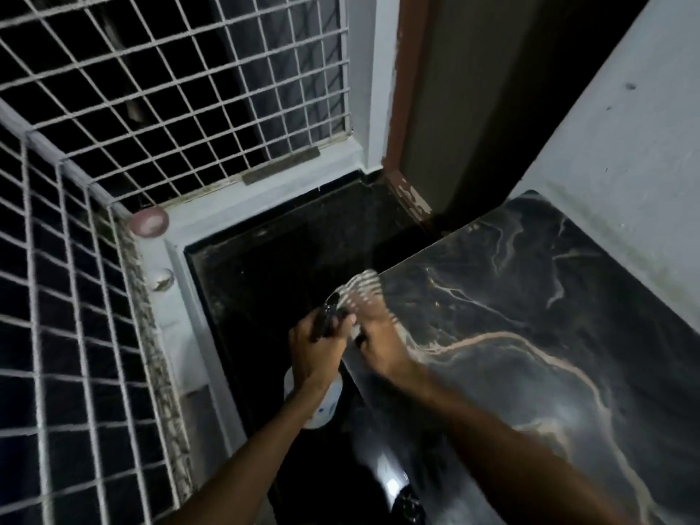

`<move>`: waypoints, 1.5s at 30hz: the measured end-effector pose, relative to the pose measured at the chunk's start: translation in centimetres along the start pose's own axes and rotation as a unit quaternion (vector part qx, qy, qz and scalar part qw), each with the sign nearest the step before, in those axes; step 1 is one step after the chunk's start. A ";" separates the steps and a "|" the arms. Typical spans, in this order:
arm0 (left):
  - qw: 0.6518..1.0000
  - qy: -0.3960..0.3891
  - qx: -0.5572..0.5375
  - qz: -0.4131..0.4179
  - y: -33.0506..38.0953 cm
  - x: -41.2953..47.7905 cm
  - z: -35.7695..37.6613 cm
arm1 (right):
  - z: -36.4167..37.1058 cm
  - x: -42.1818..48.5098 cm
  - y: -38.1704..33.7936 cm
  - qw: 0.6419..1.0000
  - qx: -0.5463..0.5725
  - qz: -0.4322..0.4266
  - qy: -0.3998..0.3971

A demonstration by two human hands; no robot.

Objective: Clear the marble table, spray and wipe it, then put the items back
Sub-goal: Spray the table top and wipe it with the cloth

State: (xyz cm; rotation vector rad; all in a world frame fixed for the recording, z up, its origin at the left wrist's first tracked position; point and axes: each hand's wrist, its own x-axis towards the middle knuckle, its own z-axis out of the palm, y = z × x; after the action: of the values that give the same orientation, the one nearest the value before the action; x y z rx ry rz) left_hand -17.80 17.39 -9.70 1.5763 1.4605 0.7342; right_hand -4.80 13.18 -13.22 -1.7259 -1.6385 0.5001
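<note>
Nearest, at 6 o'clock: a white glare [394, 483] on a dark glossy surface, with a dim blurred shape just under it, too dark to name. Two bare forearms reaching in from 5 and 7 o'clock toward the middle.

Just below centre: left hand [316, 348], fingers curled tight round the dark trigger head of a spray bottle [327, 405]. White bottle body hanging below the wrist, nozzle end pointing toward 12 o'clock. Bottle off the tabletop, held over the floor [280, 244], just beside the table's left edge.

At 3 o'clock of the left hand, almost touching it: right hand [380, 341], over the left corner of the marble table [530, 327] and on a pale striped cloth [361, 291]. Cloth smeared by motion, spilling from the fingers toward 12 o'clock, across the table corner. Fingers equally smeared: spread, pressed together or pinching, impossible to tell.

From 3 to 5 o'clock: the table's glossy black top with pale branching veins, its far side against a white wall [625, 126] at 2 o'clock.

Farther, from centre toward 12 o'clock: dark speckled floor. At 1 o'clock: brown door frame [403, 108], paint chipped at its foot. From 8 to 11 o'clock: white metal grille [170, 89] above a pale ledge, with a round pinkish thing [148, 221] on that ledge at 9 o'clock.
</note>
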 end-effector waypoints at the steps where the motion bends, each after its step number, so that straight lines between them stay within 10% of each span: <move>1: 1.000 0.013 0.003 0.010 0.0 -0.4 -0.1 | -0.1 -0.6 -1.0 0.997 -0.017 -0.071 -0.013; 3: 1.000 0.027 0.009 -0.001 0.2 -1.1 -0.4 | -0.7 0.3 0.3 0.992 -0.027 -0.120 -0.008; 7: 0.998 0.045 0.018 -0.040 0.5 -2.7 0.1 | -1.0 2.1 3.1 0.994 0.061 0.080 0.053; 11: 0.996 0.045 -0.014 -0.080 1.4 -3.6 2.2 | -3.1 -0.5 2.7 0.995 0.034 -0.068 -0.071; 16: 0.999 0.020 -0.008 -0.046 4.5 -3.6 4.9 | -8.9 2.6 16.9 0.986 -0.026 0.124 0.112; 21: 1.000 -0.004 -0.003 0.018 6.4 -3.3 7.0 | -9.0 1.7 15.1 0.998 -0.030 -0.039 0.030; 25: 0.997 0.016 0.025 0.076 6.9 -2.8 7.4 | -12.6 3.7 20.9 0.978 -0.036 0.126 0.161; 30: 0.997 0.014 0.024 0.077 5.9 -3.9 7.4 | -9.8 -2.3 17.5 0.999 -0.050 -0.011 -0.002; 35: 0.998 0.020 0.025 0.050 5.1 -6.5 6.1 | -9.2 -4.3 17.1 0.984 -0.043 0.146 0.098; 40: 0.999 0.021 0.016 0.029 3.7 -9.8 4.4 | -5.1 -10.0 7.4 0.994 0.009 -0.083 -0.075; 45: 0.999 0.028 0.009 0.029 2.1 -11.7 1.4 | -2.3 -10.3 5.4 0.992 0.023 0.117 0.037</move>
State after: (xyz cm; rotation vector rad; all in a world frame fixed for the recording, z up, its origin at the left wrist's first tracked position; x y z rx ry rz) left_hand -17.31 5.67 -7.14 1.6297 1.4703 0.8069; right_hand -0.64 2.86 -17.35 -1.8885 -1.3705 0.5719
